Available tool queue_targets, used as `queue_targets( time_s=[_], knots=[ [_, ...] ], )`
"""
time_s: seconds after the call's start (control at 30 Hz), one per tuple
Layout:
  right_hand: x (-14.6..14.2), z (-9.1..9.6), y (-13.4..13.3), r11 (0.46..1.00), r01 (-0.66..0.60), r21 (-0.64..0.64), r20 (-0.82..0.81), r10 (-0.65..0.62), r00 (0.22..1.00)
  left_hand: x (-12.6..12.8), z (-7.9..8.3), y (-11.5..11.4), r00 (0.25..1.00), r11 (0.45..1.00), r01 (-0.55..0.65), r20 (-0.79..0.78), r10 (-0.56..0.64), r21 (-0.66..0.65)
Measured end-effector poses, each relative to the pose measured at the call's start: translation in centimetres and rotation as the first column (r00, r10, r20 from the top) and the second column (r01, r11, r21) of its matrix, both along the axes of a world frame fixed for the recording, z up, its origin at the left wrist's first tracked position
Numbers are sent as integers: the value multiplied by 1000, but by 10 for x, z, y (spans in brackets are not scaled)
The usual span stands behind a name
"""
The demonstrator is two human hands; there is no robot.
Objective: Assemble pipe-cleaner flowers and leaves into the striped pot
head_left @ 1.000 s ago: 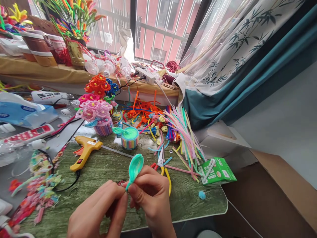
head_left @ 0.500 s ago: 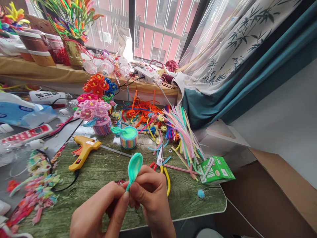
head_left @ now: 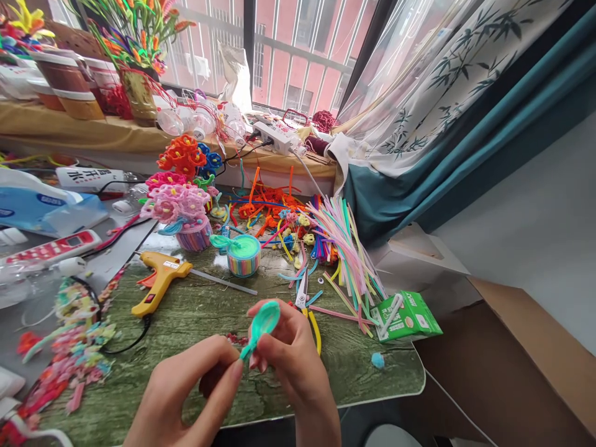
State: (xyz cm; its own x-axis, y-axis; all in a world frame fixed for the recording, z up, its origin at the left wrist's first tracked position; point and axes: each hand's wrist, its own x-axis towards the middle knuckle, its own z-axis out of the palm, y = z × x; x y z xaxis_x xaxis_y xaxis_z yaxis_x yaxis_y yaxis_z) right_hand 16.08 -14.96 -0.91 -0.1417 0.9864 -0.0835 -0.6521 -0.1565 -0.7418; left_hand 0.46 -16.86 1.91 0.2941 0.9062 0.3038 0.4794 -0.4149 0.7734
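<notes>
A green leaf (head_left: 267, 319) shaped from pipe cleaner is held up over the front of the table. My left hand (head_left: 190, 385) pinches its twisted stem between thumb and index finger. Around the lower part of the loop, my right hand (head_left: 295, 357) is closed, thumb on its face. Beyond my hands stands a small striped pot (head_left: 244, 266) with a green top, and a similar green leaf (head_left: 223, 242) sticks out from its left side. Scissors (head_left: 302, 295) lie partly hidden behind my right hand.
A yellow glue gun (head_left: 161, 279) lies at left with a glue stick in it. Pink pipe-cleaner flowers (head_left: 179, 202) stand in a pot behind. Loose pipe cleaners (head_left: 344, 248) and a green packet (head_left: 410, 316) are at right, beside a blue pompom (head_left: 377, 360). Scraps (head_left: 69, 354) cover the left.
The leaf has tilted to the right and dropped a little. My right hand has shifted onto the loop, while my left hand still pinches the stem.
</notes>
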Motion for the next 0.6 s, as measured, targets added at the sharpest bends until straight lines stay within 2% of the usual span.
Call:
queue_targets(
  time_s=[0.13, 0.3, 0.43, 0.53, 0.6],
  knots=[
    [8, -1, -2, 1000, -17, -24, 90, 19, 996, -7, 0, 7, 1000, 997, -8, 14, 9, -82],
    [10, 3, -1, 998, -55, -36, 105, 59, 993, -16, 5, 20, 997, 964, 79, 41, -71, -255],
    [12, 4, 1, 993, -114, -34, 184, 119, 976, -15, 9, 21, 992, 916, 68, 128, -18, -396],
    [14, 3, 3, 977, -210, -46, 226, 215, 950, -14, 11, 21, 985, 902, 43, 170, 33, -429],
    [15, 3, 5, 965, -257, -54, 256, 262, 931, -16, 10, 22, 985, 899, 56, 173, 22, -433]
  ],
)
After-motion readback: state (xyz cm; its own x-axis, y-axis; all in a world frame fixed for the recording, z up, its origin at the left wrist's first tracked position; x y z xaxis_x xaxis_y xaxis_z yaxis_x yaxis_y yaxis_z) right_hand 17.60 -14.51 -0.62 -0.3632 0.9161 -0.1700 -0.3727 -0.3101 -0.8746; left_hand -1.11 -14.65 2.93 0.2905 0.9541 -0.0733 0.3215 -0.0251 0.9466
